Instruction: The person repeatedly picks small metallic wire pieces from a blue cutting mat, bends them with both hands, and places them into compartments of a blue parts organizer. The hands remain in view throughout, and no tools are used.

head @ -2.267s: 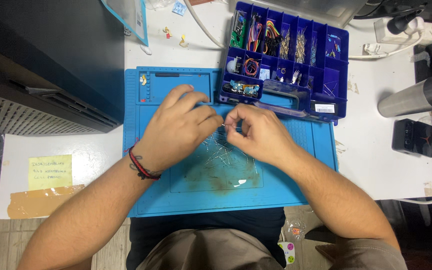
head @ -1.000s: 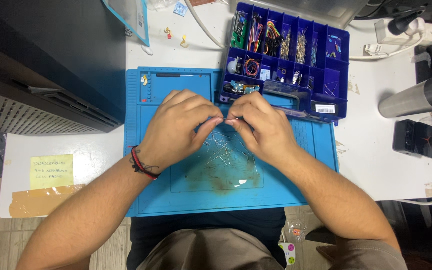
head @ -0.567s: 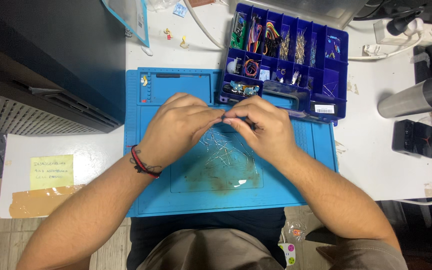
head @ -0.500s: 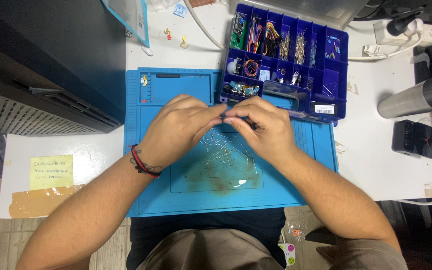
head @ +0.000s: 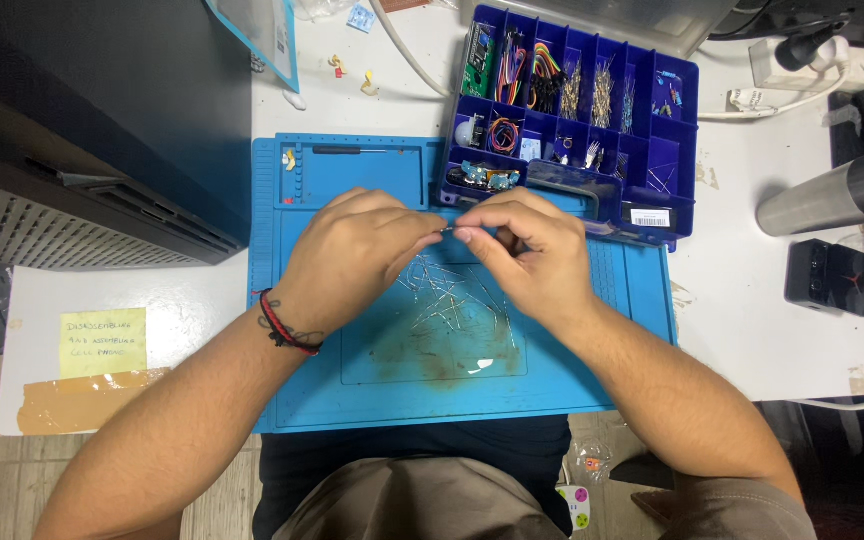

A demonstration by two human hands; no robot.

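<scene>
Fingertips of left hand (head: 352,255) & right hand (head: 532,255) pinch narrow on a small wire lead (head: 449,231), held just above the loose wire pile (head: 452,300) on blue mat (head: 352,390), prob. for a closer look; parts box (head: 572,120) near.

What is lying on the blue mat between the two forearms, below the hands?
In the head view, a loose pile of thin wire-leaded parts lies on the blue mat, with a brownish stain beside it.

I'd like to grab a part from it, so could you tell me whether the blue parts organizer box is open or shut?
Open. The blue parts organizer box shows its compartments uncovered, with jumper wires and resistors exposed from above.
</scene>
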